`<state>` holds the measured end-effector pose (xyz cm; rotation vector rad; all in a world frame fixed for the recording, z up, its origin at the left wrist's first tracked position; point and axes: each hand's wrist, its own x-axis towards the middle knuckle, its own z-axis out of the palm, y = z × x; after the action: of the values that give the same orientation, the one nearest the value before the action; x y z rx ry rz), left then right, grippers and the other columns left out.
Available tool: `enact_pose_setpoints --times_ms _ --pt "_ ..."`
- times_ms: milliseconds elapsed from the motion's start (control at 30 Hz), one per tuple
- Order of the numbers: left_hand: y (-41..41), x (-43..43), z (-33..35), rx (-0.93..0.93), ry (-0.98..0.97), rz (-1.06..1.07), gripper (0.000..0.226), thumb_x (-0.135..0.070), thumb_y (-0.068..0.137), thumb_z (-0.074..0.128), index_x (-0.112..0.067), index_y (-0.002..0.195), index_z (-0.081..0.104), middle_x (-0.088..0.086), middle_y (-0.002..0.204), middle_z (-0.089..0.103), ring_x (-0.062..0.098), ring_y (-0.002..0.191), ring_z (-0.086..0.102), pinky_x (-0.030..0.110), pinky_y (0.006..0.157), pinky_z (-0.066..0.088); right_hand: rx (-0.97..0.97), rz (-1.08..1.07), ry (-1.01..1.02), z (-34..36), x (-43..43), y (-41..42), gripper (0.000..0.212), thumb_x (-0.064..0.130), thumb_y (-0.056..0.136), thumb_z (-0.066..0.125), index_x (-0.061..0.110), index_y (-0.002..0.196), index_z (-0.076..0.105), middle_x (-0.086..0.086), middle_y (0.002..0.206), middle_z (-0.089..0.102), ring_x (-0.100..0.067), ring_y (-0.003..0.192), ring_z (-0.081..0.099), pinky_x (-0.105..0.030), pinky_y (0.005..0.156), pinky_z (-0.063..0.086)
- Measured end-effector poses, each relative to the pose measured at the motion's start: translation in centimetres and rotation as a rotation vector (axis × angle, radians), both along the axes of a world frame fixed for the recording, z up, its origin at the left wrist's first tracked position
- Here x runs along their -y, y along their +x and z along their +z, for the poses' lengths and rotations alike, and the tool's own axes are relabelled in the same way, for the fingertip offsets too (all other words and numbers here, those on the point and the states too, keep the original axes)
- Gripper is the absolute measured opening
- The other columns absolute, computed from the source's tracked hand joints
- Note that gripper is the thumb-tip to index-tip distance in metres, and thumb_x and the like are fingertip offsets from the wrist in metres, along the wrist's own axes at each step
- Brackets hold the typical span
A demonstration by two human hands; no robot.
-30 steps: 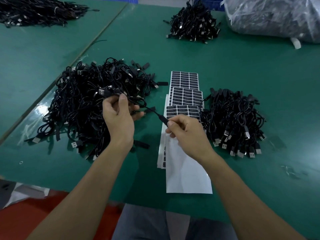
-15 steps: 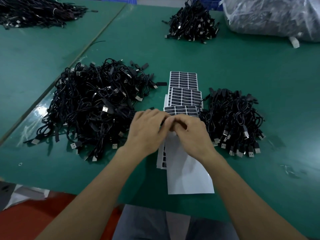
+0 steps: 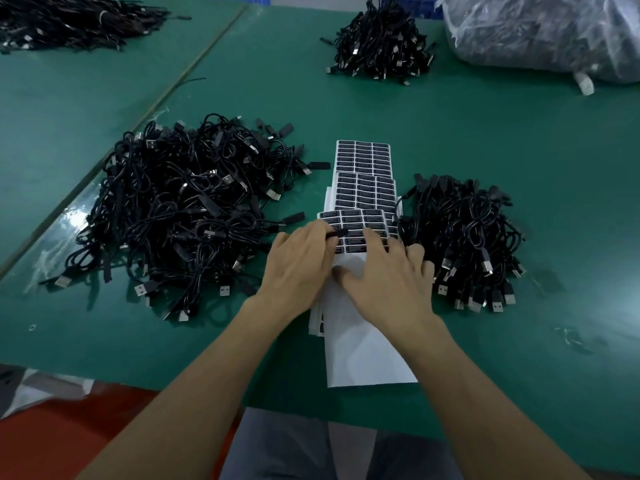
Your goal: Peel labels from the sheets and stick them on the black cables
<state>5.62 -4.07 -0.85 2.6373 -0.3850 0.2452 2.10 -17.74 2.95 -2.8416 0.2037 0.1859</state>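
Batch barely begun, we judge.
Our left hand point(image 3: 298, 268) pinches a thin black cable plug point(image 3: 337, 233) over the white sheets of black labels point(image 3: 363, 161), right hand point(image 3: 391, 282) spread flat; big tangled black-cable heap point(image 3: 180, 209) waits, smaller pile point(image 3: 460, 233) likely labelled.

Green table point(image 3: 485, 133): cable piles point(image 3: 180, 209), label sheets point(image 3: 363, 161), bag point(image 3: 540, 32).

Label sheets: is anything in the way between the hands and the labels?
Nothing visible. The right hand rests on the nearest label sheet, and the left hand holds a cable end just over it.
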Motion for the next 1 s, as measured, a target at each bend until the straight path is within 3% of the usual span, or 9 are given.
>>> enact_pose_setpoints --times_ms 233,433,500,567,633,733,833,900,1000 --pt "0.0 -0.4 -1.3 0.049 0.185 0.025 0.042 -0.052 0.099 0.03 -0.015 0.095 0.049 0.001 0.093 0.05 0.023 0.087 0.049 0.036 0.081 0.033 -0.011 0.07 0.126 0.3 0.3 -0.2 0.066 0.046 0.097 0.049 0.03 0.155 0.022 0.0 0.152 0.044 -0.029 0.138 0.028 -0.047 0.108 0.025" --pt "0.6 -0.9 -1.5 -0.048 0.136 0.009 0.058 -0.069 0.085 0.033 -0.017 0.105 0.048 -0.002 0.104 0.049 0.019 0.096 0.047 0.031 0.086 0.032 0.02 -0.04 0.639 0.6 1.2 0.8 0.066 0.028 0.091 0.066 0.027 0.15 0.038 0.0 0.152 0.042 -0.023 0.138 0.039 -0.043 0.113 0.035" --pt "0.7 -1.1 -1.3 -0.083 0.087 -0.008 0.057 -0.073 0.083 0.04 -0.02 0.103 0.047 -0.007 0.101 0.047 0.015 0.093 0.045 0.031 0.086 0.033 0.027 -0.154 0.747 1.0 1.3 1.4 0.065 0.025 0.088 0.07 0.026 0.147 0.042 0.004 0.142 0.049 -0.017 0.121 0.05 -0.038 0.099 0.045" --pt "1.0 -1.3 -1.1 -0.129 0.013 -0.006 0.051 -0.072 0.081 0.054 -0.024 0.097 0.047 -0.013 0.092 0.045 0.011 0.086 0.042 0.031 0.08 0.033 -0.019 -0.293 0.88 1.3 1.4 2.1 0.061 0.022 0.087 0.072 0.026 0.142 0.047 0.01 0.118 0.054 -0.011 0.096 0.056 -0.037 0.082 0.054" --pt "1.2 -1.4 -0.9 -0.182 -0.059 0.016 0.048 -0.067 0.078 0.067 -0.025 0.09 0.047 -0.015 0.085 0.045 0.011 0.078 0.043 0.032 0.071 0.033 -0.084 -0.417 1.017 1.4 1.6 2.8 0.055 0.017 0.087 0.073 0.024 0.137 0.05 0.004 0.107 0.057 -0.013 0.086 0.058 -0.041 0.077 0.06" --pt "1.3 -1.5 -0.7 -0.226 -0.14 0.061 0.05 -0.063 0.072 0.075 -0.023 0.081 0.046 -0.009 0.081 0.049 0.01 0.073 0.047 0.03 0.061 0.034 -0.136 -0.473 1.188 1.3 2.0 3.2 0.047 0.006 0.09 0.069 0.017 0.131 0.048 -0.01 0.093 0.063 -0.011 0.061 0.054 -0.025 0.05 0.047" --pt "1.1 -1.4 -0.6 -0.184 -0.184 0.058 0.05 -0.065 0.072 0.075 -0.026 0.078 0.042 -0.01 0.08 0.049 0.006 0.073 0.046 0.025 0.061 0.031 -0.155 -0.384 1.101 0.5 2.4 2.9 0.03 0.001 0.088 0.068 0.015 0.112 0.058 -0.007 0.074 0.062 -0.005 0.047 0.051 -0.016 0.039 0.036" --pt "0.9 -1.3 -0.4 -0.154 -0.202 0.048 0.046 -0.058 0.074 0.077 -0.023 0.084 0.048 -0.011 0.081 0.05 0.009 0.076 0.048 0.029 0.067 0.037 -0.129 -0.322 0.991 -0.3 2.7 2.7 0.009 0.002 0.085 0.067 0.01 0.087 0.068 -0.003 0.064 0.06 -0.007 0.048 0.05 -0.016 0.039 0.035" --pt "0.6 -1.1 0.2 -0.141 -0.239 0.065 0.037 -0.041 0.077 0.08 -0.017 0.09 0.055 -0.01 0.08 0.051 0.015 0.077 0.05 0.036 0.075 0.042 -0.082 -0.324 0.997 -1.0 3.0 2.4 0.017 0.004 0.085 0.067 0.013 0.071 0.072 0.0 0.05 0.058 -0.01 0.049 0.051 -0.019 0.04 0.037"
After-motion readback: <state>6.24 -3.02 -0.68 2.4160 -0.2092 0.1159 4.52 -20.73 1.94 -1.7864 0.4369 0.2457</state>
